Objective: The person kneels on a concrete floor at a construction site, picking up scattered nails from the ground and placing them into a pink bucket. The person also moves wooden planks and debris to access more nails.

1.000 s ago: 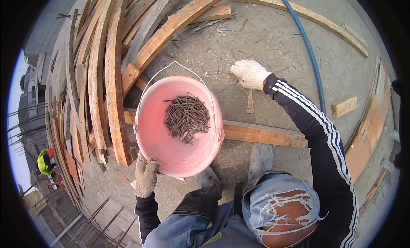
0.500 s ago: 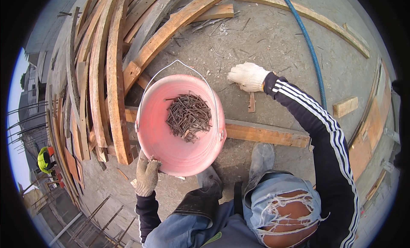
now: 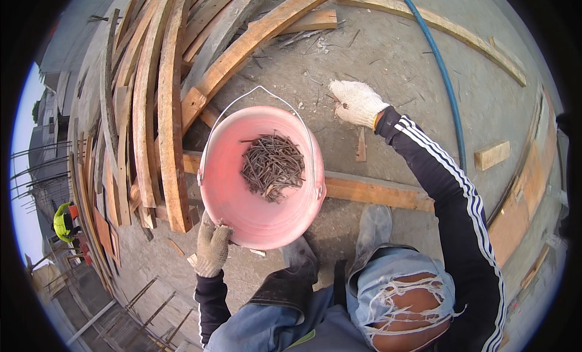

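Observation:
A pink bucket (image 3: 267, 222) with a thin wire handle is tipped so that its inside faces me. Several rusty nails (image 3: 273, 166) lie heaped in it. My left hand (image 3: 212, 250), in a knitted work glove, grips the bucket's near left rim, with the fingertips partly hidden behind its wall. To the right of the bucket, my right hand (image 3: 359, 103), in a pale glove, hovers low over the concrete. Its fingers are drawn together in a pinch; a small dark bit shows at their tips, too small to name.
Long timber boards (image 3: 148, 109) are piled at the left. A beam (image 3: 376, 190) lies between bucket and feet. Loose nails are scattered on the concrete floor (image 3: 388, 55). A blue hose (image 3: 442, 67) and a wood block (image 3: 491, 155) lie right. A person in a yellow vest (image 3: 63, 223) is far left.
My right hand has lifted slightly and turned, and its fingers now show pinched together. My left hand stays on the bucket rim. The whole view has shifted a little.

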Available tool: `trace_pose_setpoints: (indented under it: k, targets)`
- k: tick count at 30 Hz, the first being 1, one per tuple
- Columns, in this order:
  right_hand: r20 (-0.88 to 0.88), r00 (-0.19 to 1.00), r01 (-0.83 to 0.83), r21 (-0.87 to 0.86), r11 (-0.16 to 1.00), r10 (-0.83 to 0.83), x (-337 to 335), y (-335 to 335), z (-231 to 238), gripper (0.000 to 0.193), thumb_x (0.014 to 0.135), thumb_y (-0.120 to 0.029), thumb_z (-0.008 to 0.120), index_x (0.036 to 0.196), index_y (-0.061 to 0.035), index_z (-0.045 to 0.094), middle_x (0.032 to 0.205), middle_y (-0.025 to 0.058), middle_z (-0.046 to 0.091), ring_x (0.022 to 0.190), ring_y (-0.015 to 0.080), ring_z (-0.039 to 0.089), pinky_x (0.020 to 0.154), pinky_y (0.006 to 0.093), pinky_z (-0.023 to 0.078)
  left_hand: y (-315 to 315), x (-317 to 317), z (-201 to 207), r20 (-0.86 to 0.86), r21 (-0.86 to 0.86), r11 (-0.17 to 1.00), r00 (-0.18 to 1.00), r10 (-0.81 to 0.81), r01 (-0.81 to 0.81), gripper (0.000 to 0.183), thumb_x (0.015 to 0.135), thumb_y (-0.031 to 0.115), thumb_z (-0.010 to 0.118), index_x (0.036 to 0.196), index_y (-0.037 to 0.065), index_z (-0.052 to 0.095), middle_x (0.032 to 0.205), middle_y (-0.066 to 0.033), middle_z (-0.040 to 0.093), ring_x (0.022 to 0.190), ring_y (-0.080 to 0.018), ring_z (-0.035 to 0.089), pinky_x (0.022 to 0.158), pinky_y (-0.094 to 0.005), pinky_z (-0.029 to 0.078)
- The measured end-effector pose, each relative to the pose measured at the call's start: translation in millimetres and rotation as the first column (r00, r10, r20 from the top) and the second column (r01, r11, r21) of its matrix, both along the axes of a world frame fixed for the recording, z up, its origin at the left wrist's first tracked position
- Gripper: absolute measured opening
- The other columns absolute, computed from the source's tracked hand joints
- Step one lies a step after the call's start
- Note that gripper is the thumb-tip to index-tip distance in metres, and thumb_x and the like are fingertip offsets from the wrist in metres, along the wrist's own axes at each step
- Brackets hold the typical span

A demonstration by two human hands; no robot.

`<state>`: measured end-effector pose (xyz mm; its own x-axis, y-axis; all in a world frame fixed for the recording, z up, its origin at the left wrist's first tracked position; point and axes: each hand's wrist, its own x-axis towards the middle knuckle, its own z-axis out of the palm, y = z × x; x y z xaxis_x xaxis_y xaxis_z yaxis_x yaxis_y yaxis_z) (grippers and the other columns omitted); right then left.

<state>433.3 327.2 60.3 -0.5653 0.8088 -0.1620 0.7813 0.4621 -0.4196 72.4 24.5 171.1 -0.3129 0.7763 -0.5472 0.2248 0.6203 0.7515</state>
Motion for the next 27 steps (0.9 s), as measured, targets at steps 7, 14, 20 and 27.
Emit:
trace_pose_setpoints:
  k: [7, 14, 20, 27]
  targets:
    - [-0.822, 0.568, -0.17, -0.055, 0.984, 0.052, -14.1, -32.3, 127.2, 0.027, 0.093, -0.027, 0.074, 0.1, -0.0034, 0.064, 0.084, 0.0121, 0.064, 0.075, 0.0237, 0.063, 0.072, 0.0393, 0.053, 5.3, 2.8, 3.2, 0.002, 0.028, 1.0, 1.0, -0.004, 0.004, 0.063, 0.097, 0.008, 0.057, 0.158, 0.004, 0.04, 0.112, -0.0017, 0.062, 0.083, -0.0073, 0.056, 0.068, -0.0242, 0.051]
    - [-0.431, 0.862, 0.24, -0.118, 0.963, -0.268, -38.1, 40.7, 18.5, 0.027, 0.094, -0.029, 0.068, 0.105, -0.0048, 0.069, 0.102, 0.0172, 0.073, 0.094, 0.0354, 0.069, 0.083, 0.0455, 0.054, 2.6, 4.6, 3.1, 0.023, 0.029, 0.999, 0.999, 0.024, -0.024, 0.063, 0.096, 0.008, 0.058, 0.157, 0.004, 0.042, 0.113, -0.0013, 0.061, 0.085, -0.0076, 0.055, 0.071, -0.0243, 0.051]
    - [-0.086, 0.976, 0.204, 0.029, 0.978, -0.201, -39.9, 46.3, -81.2, 0.032, 0.092, -0.027, 0.065, 0.115, -0.0041, 0.065, 0.111, 0.0247, 0.07, 0.111, 0.0436, 0.066, 0.096, 0.0517, 0.053, -1.9, -0.8, -4.6, 0.01, 0.066, 0.998, 1.0, -0.009, 0.008, 0.062, 0.097, 0.01, 0.058, 0.157, 0.005, 0.042, 0.114, -0.0018, 0.062, 0.084, -0.0074, 0.056, 0.069, -0.024, 0.051]
    - [0.113, 0.97, 0.229, -0.15, 0.962, -0.213, -43.2, 44.6, -53.0, 0.04, 0.093, -0.031, 0.064, 0.122, -0.0026, 0.067, 0.123, 0.0265, 0.069, 0.115, 0.0436, 0.068, 0.098, 0.051, 0.055, -5.9, -3.7, -3.8, 0.011, 0.009, 1.0, 1.0, 0.005, -0.005, 0.062, 0.099, 0.012, 0.059, 0.157, 0.004, 0.041, 0.115, -0.0019, 0.063, 0.083, -0.0068, 0.056, 0.068, -0.0235, 0.05]
